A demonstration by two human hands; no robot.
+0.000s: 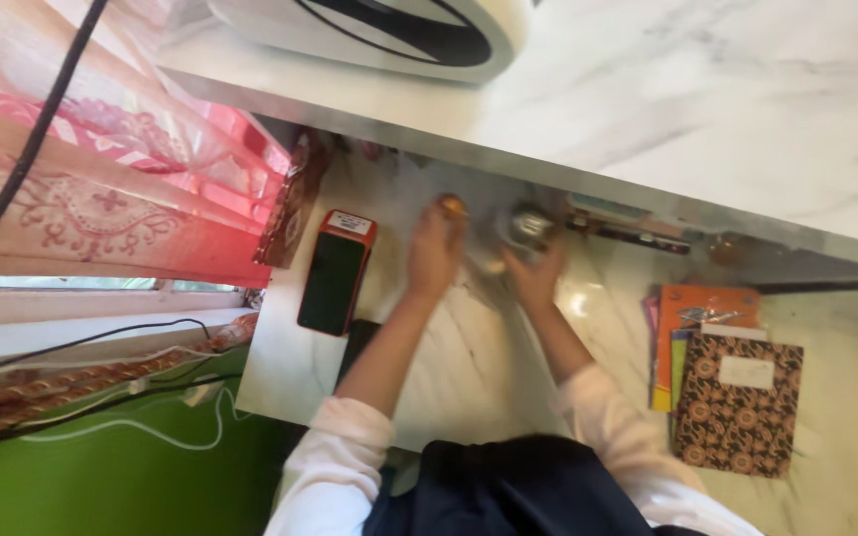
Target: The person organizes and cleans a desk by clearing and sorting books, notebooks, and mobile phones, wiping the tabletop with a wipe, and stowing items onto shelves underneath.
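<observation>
Daylight: you get it through the pink curtain (101,179). Glare: marble shelf (588,298) beside your hands. Blur: soft throughout.

White marble table (469,377) w/ a marble shelf (727,89) above it. Black phone in red-orange case (335,273) lies left of centre, screen up. Right side: stack of notebooks (722,382), orange cover under, brown patterned one on top w/ white label. Pink embroidered curtain (101,189) at left, black cable (32,139) across it. Green surface (121,476) below, white and black cables on it.
</observation>
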